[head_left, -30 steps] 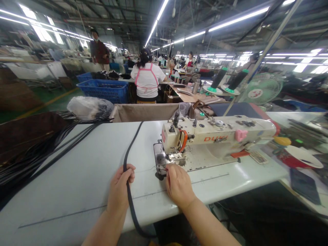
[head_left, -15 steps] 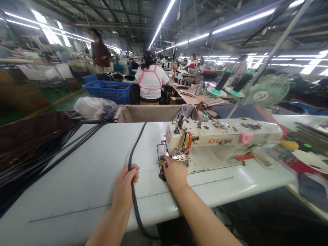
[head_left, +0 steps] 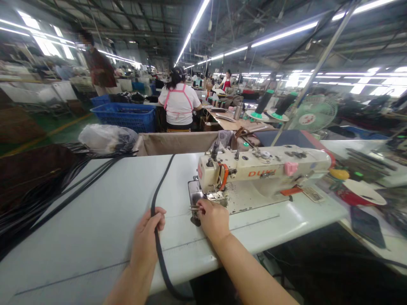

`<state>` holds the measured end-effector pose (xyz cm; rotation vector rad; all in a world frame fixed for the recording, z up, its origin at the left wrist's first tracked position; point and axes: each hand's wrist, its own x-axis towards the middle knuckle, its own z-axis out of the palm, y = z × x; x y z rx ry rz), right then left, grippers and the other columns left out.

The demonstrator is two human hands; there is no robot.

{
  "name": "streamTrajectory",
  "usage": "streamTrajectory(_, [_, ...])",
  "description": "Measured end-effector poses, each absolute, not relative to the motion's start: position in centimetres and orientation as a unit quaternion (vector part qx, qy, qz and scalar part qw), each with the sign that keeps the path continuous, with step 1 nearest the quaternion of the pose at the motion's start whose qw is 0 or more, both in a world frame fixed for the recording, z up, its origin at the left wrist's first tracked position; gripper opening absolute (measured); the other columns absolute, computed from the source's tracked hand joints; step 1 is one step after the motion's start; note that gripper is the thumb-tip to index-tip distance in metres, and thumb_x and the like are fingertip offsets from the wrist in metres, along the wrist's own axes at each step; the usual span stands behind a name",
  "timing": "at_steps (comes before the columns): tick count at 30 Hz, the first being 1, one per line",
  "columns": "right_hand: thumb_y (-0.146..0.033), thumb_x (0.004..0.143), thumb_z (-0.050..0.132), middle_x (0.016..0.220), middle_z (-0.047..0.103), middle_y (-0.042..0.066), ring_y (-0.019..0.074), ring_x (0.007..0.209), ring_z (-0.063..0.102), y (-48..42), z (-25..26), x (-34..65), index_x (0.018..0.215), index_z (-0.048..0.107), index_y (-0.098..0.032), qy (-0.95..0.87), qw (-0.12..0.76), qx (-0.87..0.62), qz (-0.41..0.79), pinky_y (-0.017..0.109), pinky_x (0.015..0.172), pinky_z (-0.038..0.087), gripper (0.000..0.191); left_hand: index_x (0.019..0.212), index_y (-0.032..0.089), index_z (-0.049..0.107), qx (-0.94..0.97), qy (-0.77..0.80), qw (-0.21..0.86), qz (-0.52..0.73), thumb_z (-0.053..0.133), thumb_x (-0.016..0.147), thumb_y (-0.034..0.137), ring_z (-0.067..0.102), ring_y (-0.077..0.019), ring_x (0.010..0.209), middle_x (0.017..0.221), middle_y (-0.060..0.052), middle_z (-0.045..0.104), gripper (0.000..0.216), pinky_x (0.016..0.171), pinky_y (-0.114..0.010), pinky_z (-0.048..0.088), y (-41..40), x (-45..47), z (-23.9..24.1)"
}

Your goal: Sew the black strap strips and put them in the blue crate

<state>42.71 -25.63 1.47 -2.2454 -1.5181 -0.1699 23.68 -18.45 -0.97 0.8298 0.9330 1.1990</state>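
My left hand [head_left: 149,235] is closed around a narrow black strap [head_left: 158,192], thumb on top, to the left of the sewing machine [head_left: 254,169]. The strap runs from the table's far edge through this hand and hangs over the near edge. My right hand [head_left: 213,220] is closed on what look like small thread snips [head_left: 193,208], their two thin points facing left. It is beside the needle end of the machine, by the metal plate; the handle of the snips is hidden in the fingers. A faint thread lies between the two hands.
Many black straps [head_left: 63,199] hang over the table's left side. A beige fabric-sided bin [head_left: 178,143] and a clear plastic bag [head_left: 106,137] stand behind the table [head_left: 95,237]. A phone [head_left: 367,226] lies at the right. A co-worker [head_left: 179,101] sits ahead.
The camera has turned slightly right, so the scene shifts left. My right hand with the snips has drawn back slightly from the needle area. My left hand keeps hold of the strap.
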Motion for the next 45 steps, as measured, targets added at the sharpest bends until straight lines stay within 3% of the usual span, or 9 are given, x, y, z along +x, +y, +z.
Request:
streamTrajectory(5, [-0.014, 0.088, 0.063, 0.095, 0.082, 0.002, 0.019, 0.087, 0.074, -29.5, 1.6, 46.4, 0.109, 0.08, -0.027, -0.483, 0.224, -0.844, -0.064, 0.025, 0.076, 0.045, 0.031, 0.089, 0.016, 0.073, 0.36, 0.409, 0.652, 0.527, 0.079, 0.074, 0.03, 0.052, -0.0089, 0.063, 0.07, 0.002, 0.062, 0.022, 0.056, -0.019, 0.038, -18.4, 23.7, -1.2])
streamTrajectory(10, [-0.021, 0.096, 0.055, 0.097, 0.082, 0.007, 0.0215, 0.086, 0.074, -29.9, 2.7, 53.3, 0.117, 0.079, -0.025, -0.368, 0.196, -0.906, -0.066, 0.027, 0.069, 0.044, 0.032, 0.09, 0.016, 0.073, 0.369, 0.415, 0.645, 0.525, 0.079, 0.074, 0.029, 0.053, -0.0099, 0.064, 0.071, 0.001, 0.063, 0.022, 0.057, -0.019, 0.039, -18.3, 23.6, -1.3])
streamTrajectory(18, [-0.022, 0.095, 0.06, 0.098, 0.082, 0.009, 0.0231, 0.092, 0.076, -26.8, 4.4, 60.1, 0.11, 0.082, -0.025, -0.342, 0.16, -0.926, -0.015, 0.026, 0.069, 0.046, 0.027, 0.089, 0.015, 0.073, 0.371, 0.414, 0.64, 0.531, 0.081, 0.071, 0.033, 0.053, -0.0102, 0.064, 0.07, 0.001, 0.062, 0.026, 0.056, -0.019, 0.04, -18.2, 23.7, -1.2])
streamTrajectory(23, [-0.033, 0.098, 0.061, 0.098, 0.082, 0.012, 0.0248, 0.092, 0.077, -26.5, 4.2, 61.0, 0.107, 0.082, -0.022, -0.33, 0.179, -0.927, -0.009, 0.027, 0.069, 0.047, 0.026, 0.089, 0.016, 0.072, 0.374, 0.423, 0.64, 0.521, 0.081, 0.07, 0.035, 0.053, -0.0095, 0.064, 0.069, 0.002, 0.062, 0.028, 0.057, -0.018, 0.04, -18.2, 23.8, -0.8])
streamTrajectory(34, [-0.03, 0.091, 0.06, 0.073, 0.074, 0.006, 0.02, 0.068, 0.065, -28.0, 3.9, 61.1, 0.087, 0.076, -0.019, -0.343, 0.254, -0.904, 0.001, 0.027, 0.058, 0.035, 0.02, 0.091, 0.016, 0.073, 0.377, 0.412, 0.644, 0.522, 0.08, 0.071, 0.034, 0.053, -0.0107, 0.065, 0.071, 0.001, 0.063, 0.028, 0.058, -0.02, 0.041, -18.1, 23.7, -1.2])
streamTrajectory(37, [-0.042, 0.09, 0.059, 0.059, 0.063, 0.002, 0.0187, 0.058, 0.056, -29.0, 3.9, 60.0, 0.072, 0.065, -0.021, -0.35, 0.267, -0.898, 0.012, 0.029, 0.055, 0.031, 0.028, 0.094, 0.016, 0.074, 0.402, 0.418, 0.629, 0.518, 0.078, 0.074, 0.038, 0.055, -0.0131, 0.069, 0.075, -0.001, 0.064, 0.03, 0.062, -0.023, 0.044, -18.3, 23.7, -1.2])
streamTrajectory(40, [-0.039, 0.087, 0.059, 0.063, 0.063, 0.001, 0.0188, 0.061, 0.056, -30.6, 3.8, 58.0, 0.075, 0.061, -0.023, -0.367, 0.281, -0.886, 0.029, 0.029, 0.057, 0.032, 0.02, 0.103, 0.017, 0.075, 0.476, 0.449, 0.569, 0.499, 0.071, 0.08, 0.045, 0.059, -0.0176, 0.074, 0.08, -0.003, 0.066, 0.036, 0.069, -0.029, 0.049, -18.9, 23.3, -1.0])
streamTrajectory(43, [-0.039, 0.086, 0.059, 0.072, 0.068, 0.002, 0.0203, 0.067, 0.061, -32.5, 3.6, 55.6, 0.083, 0.06, -0.024, -0.387, 0.297, -0.871, 0.059, 0.028, 0.06, 0.035, 0.015, 0.114, 0.021, 0.075, 0.563, 0.5, 0.464, 0.466, 0.062, 0.086, 0.052, 0.063, -0.0227, 0.088, 0.104, -0.008, 0.068, 0.043, 0.079, -0.036, 0.053, -19.9, 22.2, -0.6])
streamTrajectory(45, [-0.043, 0.089, 0.056, 0.074, 0.069, 0.003, 0.0213, 0.07, 0.063, -33.6, 3.5, 54.0, 0.081, 0.058, -0.025, -0.399, 0.308, -0.86, 0.08, 0.029, 0.063, 0.039, 0.019, 0.114, 0.023, 0.076, 0.606, 0.523, 0.392, 0.453, 0.059, 0.088, 0.055, 0.062, -0.0289, 0.109, 0.122, -0.01, 0.065, 0.045, 0.088, -0.041, 0.054, -20.5, 21.0, -0.2])
